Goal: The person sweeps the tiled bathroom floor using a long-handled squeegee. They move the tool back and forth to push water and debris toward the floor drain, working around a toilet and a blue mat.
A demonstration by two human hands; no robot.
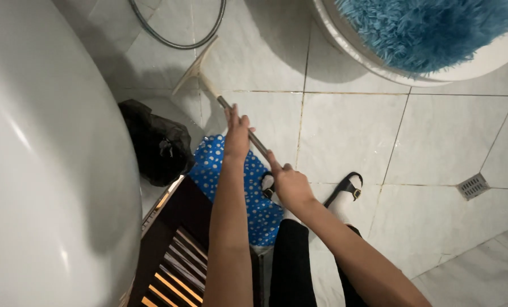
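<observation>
Both hands grip the squeegee handle [248, 133]: your left hand [237, 133] is closed around it higher up, nearer the blade, and your right hand [288, 183] is clenched on the near end. The squeegee blade [194, 67] rests on the tiled floor [350, 131] far from you, just below the hose loop [177, 34] and beside the white tub [49, 159] on the left. A black bag [154, 148] and a blue dotted cloth [225, 182] lie near your sandalled feet [345, 187], with a dark slatted rack [174, 250] closer in. Keep the blade edge flat on the tile, I'd say, with steady downward pressure from the left hand. Watch the bag and cloth; the handle passes just above them. The drain [473, 186] sits well apart on the right.
</observation>
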